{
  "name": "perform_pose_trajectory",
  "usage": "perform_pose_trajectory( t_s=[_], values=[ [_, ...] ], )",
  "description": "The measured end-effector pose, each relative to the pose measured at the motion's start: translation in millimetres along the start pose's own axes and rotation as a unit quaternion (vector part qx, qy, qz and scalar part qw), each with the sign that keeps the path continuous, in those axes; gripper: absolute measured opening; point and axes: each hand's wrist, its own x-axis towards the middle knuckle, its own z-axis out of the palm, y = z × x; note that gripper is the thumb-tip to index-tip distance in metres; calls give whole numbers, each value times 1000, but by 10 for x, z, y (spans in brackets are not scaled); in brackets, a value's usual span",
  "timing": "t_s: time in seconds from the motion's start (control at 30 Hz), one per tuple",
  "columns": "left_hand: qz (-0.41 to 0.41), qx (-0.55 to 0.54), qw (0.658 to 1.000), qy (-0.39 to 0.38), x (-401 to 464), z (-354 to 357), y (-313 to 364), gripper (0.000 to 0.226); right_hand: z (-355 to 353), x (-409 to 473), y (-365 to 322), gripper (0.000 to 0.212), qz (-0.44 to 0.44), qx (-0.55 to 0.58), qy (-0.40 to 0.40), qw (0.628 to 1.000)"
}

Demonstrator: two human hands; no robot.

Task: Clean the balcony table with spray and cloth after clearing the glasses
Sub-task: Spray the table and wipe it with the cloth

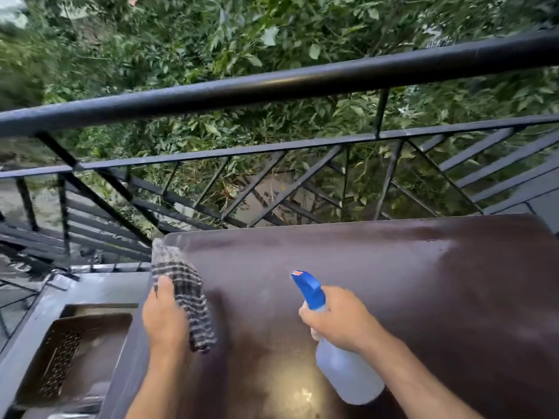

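Wiping stage on the cleared dark table: left hand presses a bunched checked cloth at lower left, right hand closed around the spray bottle at lower centre; next likely a spray, then wiping across.

Table: dark brown, glossy, bare top beside the railing, wet sheen at its far right.
Cloth: grey-and-white checked, bunched, pressed on the table's left edge under my left grip.
Spray bottle: translucent body, blue trigger head, tilted, nozzle pointing away, held in my right grip above the table.
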Motion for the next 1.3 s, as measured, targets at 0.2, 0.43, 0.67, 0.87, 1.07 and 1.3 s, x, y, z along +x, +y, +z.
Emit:
perform_pose_trajectory(
  t_s=[0.2,0.43,0.67,0.87,1.07,1.3],
  values=[
    [176,138,966,-132,-119,72,-210,38,179,-55,-65,19,40,48,45,997],
    [299,388,853,-179,-66,928,-642,50,219,-188,-16,24,35,71,91,993],
    [373,423,796,-220,217,1469,-330,55,218,-131,53,21,23,81,115,990],
    [485,397,721,-295,-550,842,-919,56,209,-113,63,23,35,69,110,991],
    [408,416,770,-260,-604,613,-1097,64,219,-197,22,24,18,86,103,991],
    [266,446,827,-214,457,1060,-474,59,241,-202,61,25,14,69,110,991]
  ],
)
